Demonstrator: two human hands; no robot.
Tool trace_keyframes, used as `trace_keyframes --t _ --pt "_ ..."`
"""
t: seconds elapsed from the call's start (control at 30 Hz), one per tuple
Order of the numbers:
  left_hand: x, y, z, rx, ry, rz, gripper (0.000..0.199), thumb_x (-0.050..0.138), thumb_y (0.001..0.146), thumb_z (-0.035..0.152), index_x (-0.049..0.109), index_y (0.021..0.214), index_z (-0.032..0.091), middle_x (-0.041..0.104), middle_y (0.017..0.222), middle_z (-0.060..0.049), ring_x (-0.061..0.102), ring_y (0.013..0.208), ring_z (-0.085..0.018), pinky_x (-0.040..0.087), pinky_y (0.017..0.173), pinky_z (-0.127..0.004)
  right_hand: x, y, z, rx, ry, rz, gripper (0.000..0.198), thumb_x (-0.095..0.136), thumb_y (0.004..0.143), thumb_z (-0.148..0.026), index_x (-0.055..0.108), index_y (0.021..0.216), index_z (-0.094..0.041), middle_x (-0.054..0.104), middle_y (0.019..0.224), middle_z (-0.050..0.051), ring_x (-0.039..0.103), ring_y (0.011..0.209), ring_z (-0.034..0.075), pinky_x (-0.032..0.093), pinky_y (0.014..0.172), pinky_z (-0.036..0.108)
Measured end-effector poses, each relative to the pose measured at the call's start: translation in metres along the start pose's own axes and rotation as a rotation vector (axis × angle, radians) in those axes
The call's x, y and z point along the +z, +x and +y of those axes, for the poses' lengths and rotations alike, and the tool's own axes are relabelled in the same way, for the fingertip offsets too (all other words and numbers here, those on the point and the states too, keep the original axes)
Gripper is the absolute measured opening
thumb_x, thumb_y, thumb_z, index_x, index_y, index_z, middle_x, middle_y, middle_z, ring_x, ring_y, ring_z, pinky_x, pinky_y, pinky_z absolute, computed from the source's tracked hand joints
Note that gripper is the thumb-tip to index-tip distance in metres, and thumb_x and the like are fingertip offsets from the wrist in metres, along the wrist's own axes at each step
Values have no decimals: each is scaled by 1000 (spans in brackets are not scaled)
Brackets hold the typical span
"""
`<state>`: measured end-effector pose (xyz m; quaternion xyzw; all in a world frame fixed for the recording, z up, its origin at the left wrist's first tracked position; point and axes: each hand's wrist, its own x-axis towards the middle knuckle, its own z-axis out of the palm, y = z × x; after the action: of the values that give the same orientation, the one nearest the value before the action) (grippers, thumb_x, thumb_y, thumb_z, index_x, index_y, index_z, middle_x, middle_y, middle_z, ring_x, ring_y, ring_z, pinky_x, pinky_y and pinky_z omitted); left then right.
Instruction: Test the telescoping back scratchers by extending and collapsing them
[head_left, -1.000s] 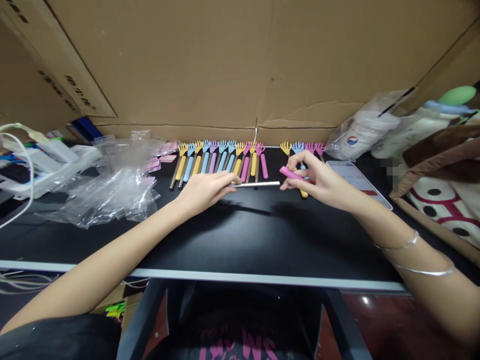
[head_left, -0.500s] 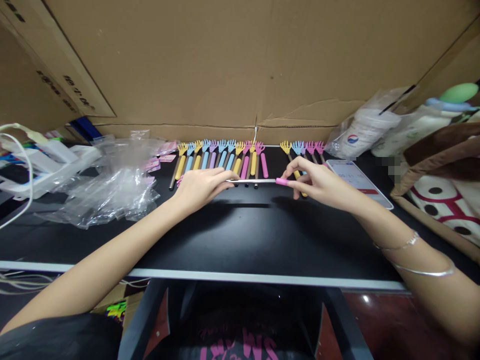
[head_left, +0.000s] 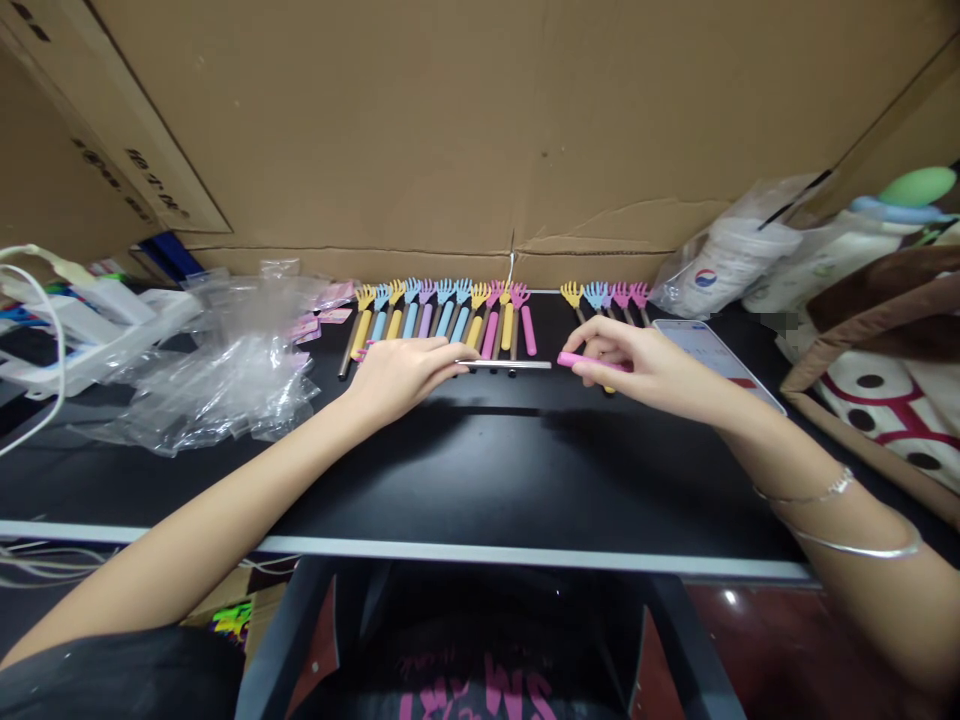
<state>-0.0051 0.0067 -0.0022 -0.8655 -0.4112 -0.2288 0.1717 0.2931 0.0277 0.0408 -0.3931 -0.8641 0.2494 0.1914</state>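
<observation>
My left hand (head_left: 405, 378) is closed around a back scratcher, whose bare metal rod (head_left: 514, 365) points right, level above the black table. Bits of pink, seemingly its claw, show behind that hand. Between the thumb and fingers of my right hand (head_left: 637, 365) is a pink handle sleeve (head_left: 577, 360). A small gap separates the sleeve's left end from the rod's tip. Behind my hands lies a row of back scratchers (head_left: 411, 310) with yellow, blue, purple and pink claws, coloured sleeves beside their rods. Several more scratchers (head_left: 596, 295) lie farther right, partly hidden by my right hand.
Clear plastic bags (head_left: 232, 370) are heaped at the left, near a white power strip (head_left: 112, 335). On the right are a phone (head_left: 720, 355), a bagged cup (head_left: 739, 260) and a brown bag (head_left: 862, 310). A cardboard wall (head_left: 450, 130) closes off the back.
My right hand has drawn slightly right with the pink sleeve, opening a gap at the rod's tip. More of the sleeve shows between the fingers. My left hand has hardly moved.
</observation>
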Motion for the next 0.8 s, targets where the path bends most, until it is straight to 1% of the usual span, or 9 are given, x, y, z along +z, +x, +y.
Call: trace_keyframes --t 0.17,0.5,0.67,0.8 --pt "-1 0 1 -5 -16 -1 29 40 99 39 65 105 27 72 92 3 68 78 -13 37 54 -21 2 1 2 -33 -55 -58 37 53 86 -53 59 100 -20 58 70 -1 49 60 11 36 56 24" --pt "0 0 1 -18 -30 -3 30 39 99 40 65 104 26 73 94 2 68 78 -13 37 55 -22 5 3 4 -58 -79 9 32 54 87 -48 60 100 -19 55 67 -2 46 58 10 34 54 24" --pt "1 -1 0 -9 -34 11 31 39 99 41 66 103 26 73 92 2 67 76 -12 36 54 -21 7 3 7 -89 -98 11 31 54 87 -47 61 99 -19 54 65 -3 45 58 10 34 55 24" --pt "1 -1 -2 31 -27 39 30 41 98 41 67 102 26 73 88 2 67 72 -12 37 54 -21 8 4 11 -146 -136 -11 32 55 87 -49 61 99 -19 56 69 -2 48 61 10 35 57 24"
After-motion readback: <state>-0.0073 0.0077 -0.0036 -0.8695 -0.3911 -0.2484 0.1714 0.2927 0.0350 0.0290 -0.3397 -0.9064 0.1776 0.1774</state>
